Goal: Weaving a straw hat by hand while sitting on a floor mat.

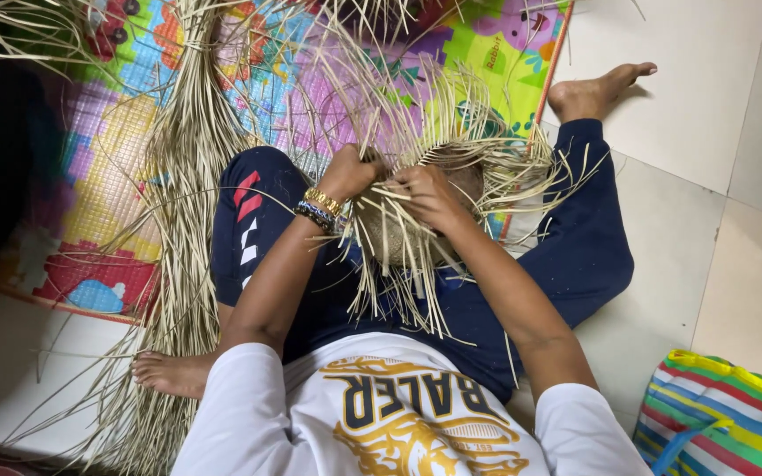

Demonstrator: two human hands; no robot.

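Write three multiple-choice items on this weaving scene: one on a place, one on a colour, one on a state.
1. Where does the long bundle of straw lie?
A. On the colourful play mat, by the person's left leg
B. Inside the striped bag
C. On a table

2. What colour are the trousers?
A. Red
B. Dark blue
C. White

3. How are the hands placed?
A. Both resting on the floor
B. One holding scissors
C. Both gripping strands of the half-woven piece

Answers: 1 A, the bundle runs down the mat. 2 B, both legs show dark blue. 3 C, the left hand and right hand close on its strands.
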